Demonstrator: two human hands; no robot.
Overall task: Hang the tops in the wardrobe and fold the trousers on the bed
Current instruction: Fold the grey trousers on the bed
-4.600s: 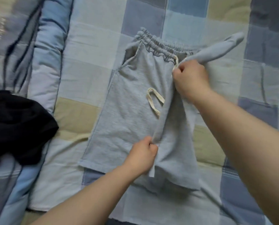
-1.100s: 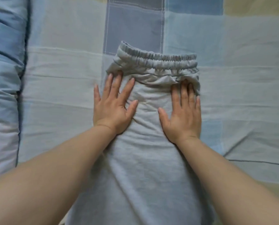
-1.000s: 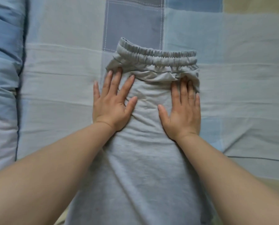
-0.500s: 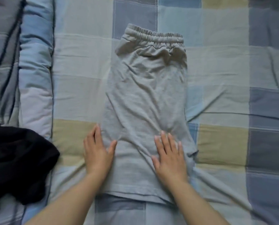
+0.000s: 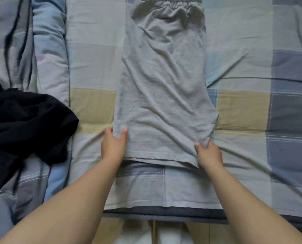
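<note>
Two bare forearms reach forward from the bottom corners over the near edge of the bed, where a dark grey mattress border (image 5: pixel 164 211) runs under the hem of the patchwork bedspread of pale blue, cream, tan and slate squares (image 5: pixel 243 110). The left hand (image 5: pixel 113 147) pinches the near left corner of the light grey jersey shorts (image 5: pixel 162 95), its thumb on top of the cloth and its fingers curled round the side edge. The right hand (image 5: pixel 210 154) grasps the near right corner in the same way, thumb pressed on the top surface and fingers tucked beneath the hem, so that the fabric bunches and pulls into creases just above it. Both corners sit close to the bedspread; whether they are lifted clear of it cannot be told.

The shorts lie folded lengthwise into one narrow panel in the middle of the bed, hems towards the person, wrinkled across the middle. At the far end their gathered elastic waistband (image 5: pixel 169 0) touches the top border of the view. To the left, well apart from the shorts, a crumpled black garment (image 5: pixel 23 124) lies heaped on a padded blue and grey striped quilt (image 5: pixel 46 50) that runs along that side of the bed.
</note>
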